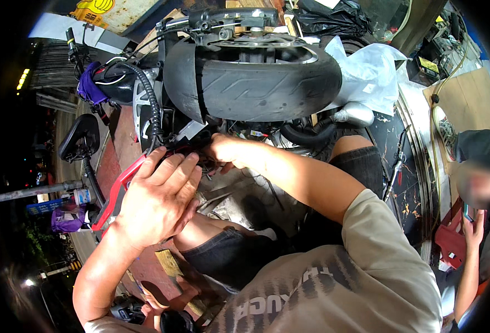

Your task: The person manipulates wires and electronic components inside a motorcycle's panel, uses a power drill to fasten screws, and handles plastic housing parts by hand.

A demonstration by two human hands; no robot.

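Observation:
A motorcycle's rear tire (270, 83) is in front of me, with a black tire hugger (182, 77) at its left end. My left hand (164, 191) lies over the upper end of a red frame piece (114, 194), fingers stretched forward and slightly bent, thumb mostly hidden. A black ribbed cable sleeve (152, 105) runs down to its fingertips. Beneath the tire, my right hand (227, 151) reaches in from the right among dark parts and wires. Its fingers are curled, and their tips are hidden, so what they grip does not show.
A silver exhaust end (356, 114) and a clear plastic bag (370, 72) are right of the tire. Purple cloth (92, 83) wraps a part at left, above a mirror (79, 137). At far right a person holds a phone (468, 212) near a red plastic stool (450, 238).

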